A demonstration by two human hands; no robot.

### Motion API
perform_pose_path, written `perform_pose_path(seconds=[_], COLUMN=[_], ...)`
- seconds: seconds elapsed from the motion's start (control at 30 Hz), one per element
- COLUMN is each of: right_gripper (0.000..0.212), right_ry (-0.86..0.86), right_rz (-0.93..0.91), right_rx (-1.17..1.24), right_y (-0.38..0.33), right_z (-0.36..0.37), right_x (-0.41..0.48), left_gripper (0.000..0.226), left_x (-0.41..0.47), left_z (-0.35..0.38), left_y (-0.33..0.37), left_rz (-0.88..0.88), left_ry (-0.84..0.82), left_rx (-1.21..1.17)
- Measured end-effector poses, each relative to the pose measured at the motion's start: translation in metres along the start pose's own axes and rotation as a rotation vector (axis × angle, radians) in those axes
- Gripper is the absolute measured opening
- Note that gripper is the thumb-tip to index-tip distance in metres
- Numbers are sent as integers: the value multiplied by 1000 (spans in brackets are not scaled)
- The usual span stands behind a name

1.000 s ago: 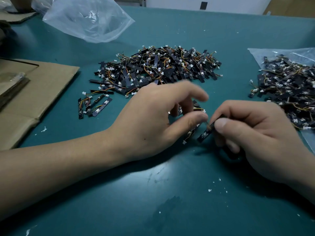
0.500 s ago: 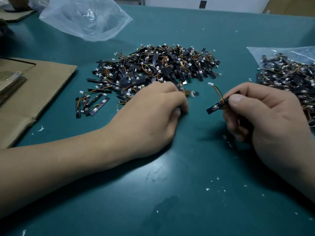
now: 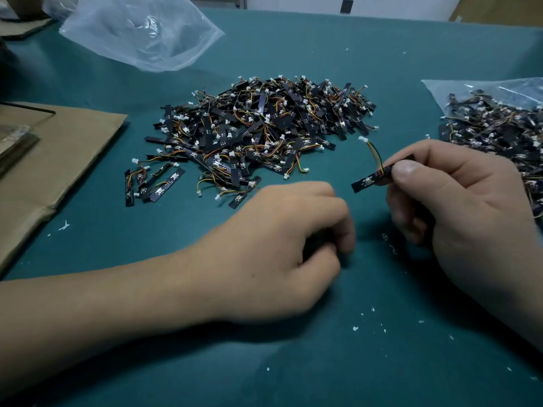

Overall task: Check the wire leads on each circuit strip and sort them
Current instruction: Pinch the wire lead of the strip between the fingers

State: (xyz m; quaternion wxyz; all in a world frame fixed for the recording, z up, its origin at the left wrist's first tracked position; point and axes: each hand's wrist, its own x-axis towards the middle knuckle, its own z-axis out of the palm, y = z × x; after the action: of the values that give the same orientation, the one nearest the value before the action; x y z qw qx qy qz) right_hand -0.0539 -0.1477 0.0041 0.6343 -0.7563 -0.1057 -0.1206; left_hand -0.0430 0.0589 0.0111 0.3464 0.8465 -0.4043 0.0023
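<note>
With the right hand (image 3: 458, 207) pinching the circuit strip (image 3: 367, 182), tilt its wire leads (image 3: 376, 154) toward the eye; whether the curled left hand (image 3: 282, 251) grips anything is unclear.

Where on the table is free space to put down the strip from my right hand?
Bare mat lies nearest you, this side of the left hand and right hand; also between the cardboard and the left forearm; also beyond the central pile. Crowded: that pile and the pile on the bag at right.
</note>
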Motion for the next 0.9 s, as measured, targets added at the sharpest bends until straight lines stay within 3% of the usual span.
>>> perform_pose_path(seconds=[0.13, 0.2, 0.27, 0.4, 0.47, 0.57, 0.7, 0.9], right_gripper=[24, 24, 22, 19, 18, 17, 16, 30], right_ry=[-50, -69, -86, -79, -55, -66, -108, -202], right_rz=[-18, -31, -59, -108, -132, -161, -170, -88], right_rx=[-37, -66, -104, -110, -97, -121, -196, -245], right_y=[0, 0, 0, 0, 0, 1, 0, 0], right_z=[0, -1, -1, 0, -1, -1, -1, 0], right_x=[-2, -3, -4, -5, -7, -8, -10, -8], left_gripper=[24, 25, 24, 25, 32, 37, 9, 10], left_x=[16, 21, 20, 12, 6, -1, 1, 7], left_z=[-13, -20, -21, -15, -10, -1, 4, -2], left_y=[-17, -30, -35, -27, -21, -5, -5, -9], left_rz=[-272, -320, -305, -75, -92, -209, -220, -283], left_ry=[81, 126, 173, 245, 255, 134, 132, 203], left_rx=[-79, -18, 37, 108, -96, -619, -559, -575])
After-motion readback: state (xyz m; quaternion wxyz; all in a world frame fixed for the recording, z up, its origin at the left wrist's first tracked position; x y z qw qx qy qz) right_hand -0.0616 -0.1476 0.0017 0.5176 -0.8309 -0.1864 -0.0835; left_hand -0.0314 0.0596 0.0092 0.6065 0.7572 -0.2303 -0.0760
